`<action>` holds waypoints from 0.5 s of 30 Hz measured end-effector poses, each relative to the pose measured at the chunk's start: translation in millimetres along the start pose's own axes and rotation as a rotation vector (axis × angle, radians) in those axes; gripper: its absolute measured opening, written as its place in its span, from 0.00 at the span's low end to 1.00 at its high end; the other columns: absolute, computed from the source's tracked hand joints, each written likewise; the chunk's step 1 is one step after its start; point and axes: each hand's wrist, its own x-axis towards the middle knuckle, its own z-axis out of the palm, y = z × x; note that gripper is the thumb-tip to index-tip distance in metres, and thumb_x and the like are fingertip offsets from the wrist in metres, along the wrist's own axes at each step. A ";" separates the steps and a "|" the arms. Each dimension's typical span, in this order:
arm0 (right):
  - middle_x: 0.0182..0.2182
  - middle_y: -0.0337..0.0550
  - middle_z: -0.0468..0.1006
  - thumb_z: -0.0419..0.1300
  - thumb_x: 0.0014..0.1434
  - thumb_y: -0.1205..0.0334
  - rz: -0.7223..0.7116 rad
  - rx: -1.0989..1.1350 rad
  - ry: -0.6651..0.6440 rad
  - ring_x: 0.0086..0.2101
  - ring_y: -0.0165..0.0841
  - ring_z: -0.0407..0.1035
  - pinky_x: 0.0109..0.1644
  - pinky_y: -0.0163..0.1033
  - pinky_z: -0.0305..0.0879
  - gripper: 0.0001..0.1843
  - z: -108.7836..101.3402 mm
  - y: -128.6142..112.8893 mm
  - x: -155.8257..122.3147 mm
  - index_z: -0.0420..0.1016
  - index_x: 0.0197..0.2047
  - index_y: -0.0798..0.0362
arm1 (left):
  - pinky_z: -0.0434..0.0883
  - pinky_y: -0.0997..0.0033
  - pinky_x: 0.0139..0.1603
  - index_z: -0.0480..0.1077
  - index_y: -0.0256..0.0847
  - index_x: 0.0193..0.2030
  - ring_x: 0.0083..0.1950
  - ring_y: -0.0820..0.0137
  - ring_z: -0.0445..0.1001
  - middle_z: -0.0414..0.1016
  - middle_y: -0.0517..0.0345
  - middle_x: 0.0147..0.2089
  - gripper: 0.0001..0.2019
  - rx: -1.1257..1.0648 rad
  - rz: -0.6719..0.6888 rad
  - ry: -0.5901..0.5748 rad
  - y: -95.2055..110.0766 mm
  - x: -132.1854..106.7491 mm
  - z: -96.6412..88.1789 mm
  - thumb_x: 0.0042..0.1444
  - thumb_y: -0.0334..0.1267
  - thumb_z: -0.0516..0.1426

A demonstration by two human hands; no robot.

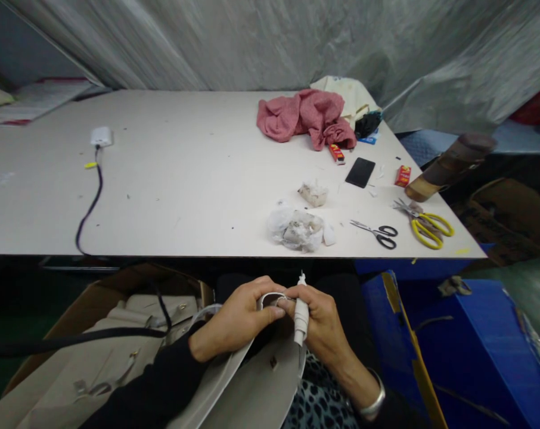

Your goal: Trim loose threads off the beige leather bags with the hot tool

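Observation:
A light beige bag (261,381) lies open across my lap below the table edge, with a small metal fitting on its panel. My left hand (241,313) is closed on the bag's upper rim, thumb inside the curved edge. Against it, my right hand (319,316) pinches the same rim with its thumb and index finger. A handle wrapped in whitish strips (301,322), with a thin dark tip pointing up, is also gripped in the right hand. What kind of tool it is cannot be made out. The fingertips partly hide the rim where both hands meet.
On the table (185,179) lie black-handled scissors (379,232), yellow-handled scissors (426,226), crumpled plastic (297,229), a black phone-like slab (360,172) and a red cloth (301,116). A carton of beige bags (158,304) stands left, crossed by a black strap (95,335); a blue bin (475,351) stands right.

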 end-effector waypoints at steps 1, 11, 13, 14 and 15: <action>0.29 0.39 0.78 0.65 0.65 0.58 -0.008 -0.004 -0.006 0.29 0.31 0.72 0.34 0.34 0.66 0.07 -1.1 1.1 1.8 0.83 0.37 0.50 | 0.69 0.66 0.46 0.83 0.42 0.42 0.43 0.63 0.76 0.79 0.54 0.41 0.09 -0.020 -0.015 0.003 -1.2 3.2 -0.5 0.55 0.36 0.63; 0.38 0.44 0.85 0.58 0.71 0.53 0.047 0.028 0.305 0.38 0.37 0.79 0.47 0.43 0.74 0.13 -44.4 27.7 17.4 0.78 0.52 0.48 | 0.65 0.70 0.33 0.80 0.36 0.35 0.29 0.69 0.70 0.77 0.56 0.28 0.16 -0.383 -0.329 0.051 -19.8 35.5 -18.3 0.48 0.48 0.70; 0.35 0.43 0.84 0.55 0.72 0.50 0.048 -0.022 0.392 0.34 0.36 0.77 0.44 0.42 0.73 0.17 -57.1 34.0 23.0 0.78 0.56 0.48 | 0.64 0.71 0.32 0.79 0.35 0.33 0.28 0.69 0.69 0.75 0.57 0.26 0.17 -0.426 -0.363 0.092 -23.5 40.1 -16.9 0.46 0.48 0.70; 0.34 0.43 0.83 0.55 0.72 0.49 0.050 -0.053 0.431 0.31 0.35 0.74 0.41 0.42 0.72 0.19 -62.6 36.6 26.3 0.79 0.56 0.48 | 0.65 0.70 0.32 0.79 0.35 0.32 0.28 0.69 0.70 0.75 0.57 0.27 0.17 -0.439 -0.370 0.113 -24.8 41.9 -14.7 0.46 0.48 0.71; 0.32 0.42 0.81 0.55 0.72 0.48 0.060 -0.084 0.461 0.29 0.34 0.71 0.39 0.41 0.71 0.20 -67.3 38.8 29.7 0.80 0.56 0.48 | 0.65 0.70 0.33 0.79 0.35 0.32 0.29 0.69 0.70 0.76 0.57 0.27 0.17 -0.448 -0.374 0.129 -25.9 43.4 -11.4 0.45 0.48 0.71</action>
